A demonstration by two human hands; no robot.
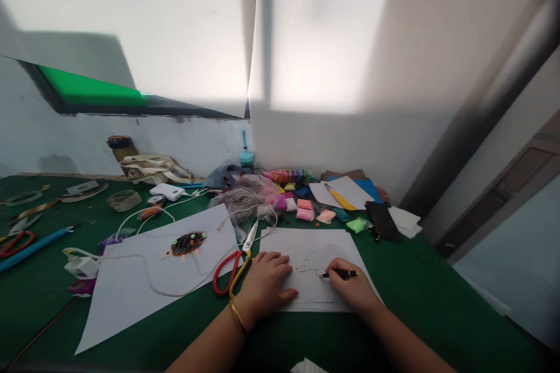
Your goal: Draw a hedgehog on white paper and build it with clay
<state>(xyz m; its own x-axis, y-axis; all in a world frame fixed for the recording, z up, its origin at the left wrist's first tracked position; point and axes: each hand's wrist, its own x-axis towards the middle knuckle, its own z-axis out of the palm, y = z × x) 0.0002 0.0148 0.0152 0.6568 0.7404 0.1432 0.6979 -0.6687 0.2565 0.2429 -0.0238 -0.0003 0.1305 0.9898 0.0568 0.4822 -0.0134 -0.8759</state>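
A black fountain pen (350, 274) is pinched in my right hand (353, 288), its tip resting on a stack of white paper (280, 239). A thin outline of a hedgehog-like animal (312, 260) shows on the top sheet, left of the pen tip. My left hand (269, 282) lies flat with fingers spread on the left part of the same sheet. Close beside that hand are scissors (231, 271) with one red and one yellow handle. Farther left, a large white sheet (131, 291) carries a finished-looking hedgehog picture (188, 245) in black, brown and green.
A white cable (144, 268) runs across the left sheet to a white plug (83, 267). Wrapped clay packs (305, 210) lie behind the paper. A yellow cutter (340, 197) and a black pouch (382, 221) lie at the back right. A blue pen-like tool (35, 249) is far left.
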